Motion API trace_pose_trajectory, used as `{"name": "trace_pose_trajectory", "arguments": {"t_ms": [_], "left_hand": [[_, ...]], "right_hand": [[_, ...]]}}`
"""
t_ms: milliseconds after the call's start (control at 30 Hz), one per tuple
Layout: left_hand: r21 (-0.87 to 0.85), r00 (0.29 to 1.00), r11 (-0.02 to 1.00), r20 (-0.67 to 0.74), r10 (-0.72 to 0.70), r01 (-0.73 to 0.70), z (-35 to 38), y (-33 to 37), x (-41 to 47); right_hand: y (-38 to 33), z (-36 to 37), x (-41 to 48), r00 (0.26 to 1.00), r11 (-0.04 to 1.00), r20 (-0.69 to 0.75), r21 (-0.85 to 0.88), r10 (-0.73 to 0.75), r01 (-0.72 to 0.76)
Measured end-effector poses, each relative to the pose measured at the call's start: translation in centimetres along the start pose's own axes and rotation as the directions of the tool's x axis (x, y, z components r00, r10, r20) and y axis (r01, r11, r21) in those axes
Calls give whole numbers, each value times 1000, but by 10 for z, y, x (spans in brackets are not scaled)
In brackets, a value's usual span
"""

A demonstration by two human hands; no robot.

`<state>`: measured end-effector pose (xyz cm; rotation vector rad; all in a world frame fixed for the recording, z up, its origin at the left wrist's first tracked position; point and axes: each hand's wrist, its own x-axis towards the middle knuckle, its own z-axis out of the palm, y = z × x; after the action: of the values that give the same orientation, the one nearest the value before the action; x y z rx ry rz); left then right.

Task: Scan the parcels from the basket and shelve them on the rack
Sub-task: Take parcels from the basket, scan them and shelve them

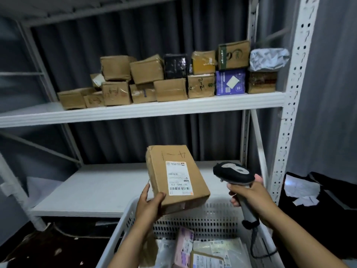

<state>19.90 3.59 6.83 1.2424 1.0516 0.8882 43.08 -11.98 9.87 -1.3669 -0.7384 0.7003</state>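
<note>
**Parcel held above basket**

Head view: the parcel, label up, is gripped by the left hand above the basket; a scanner is clasped in the right hand. Label print is blurred; basket contents are cut off.

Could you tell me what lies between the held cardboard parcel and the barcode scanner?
Nothing: in the head view, only bare white lower shelf shows between the brown cardboard parcel and the black-and-grey handheld scanner.

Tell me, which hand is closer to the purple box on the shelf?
The right hand: it holds the scanner almost straight below the purple box. The left hand holds the cardboard parcel farther to the left.
</note>
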Motion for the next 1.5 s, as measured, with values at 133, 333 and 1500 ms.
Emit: {"name": "trace_pose_trajectory", "arguments": {"t_ms": [133,333,1500], "left_hand": [[-67,998,997,42,50,-47,-12,40,-16],[-176,985,981,135,111,-86,-28,105,-31],[-298,927,917,184,326,-264,195,461,117]], "right_hand": [[-36,26,-6,997,996,23,-44,-73,74],[-102,53,-24,980,978,54,-73,-194,198],[-391,-60,189,833,875,-295,-288,-468,389]]}}
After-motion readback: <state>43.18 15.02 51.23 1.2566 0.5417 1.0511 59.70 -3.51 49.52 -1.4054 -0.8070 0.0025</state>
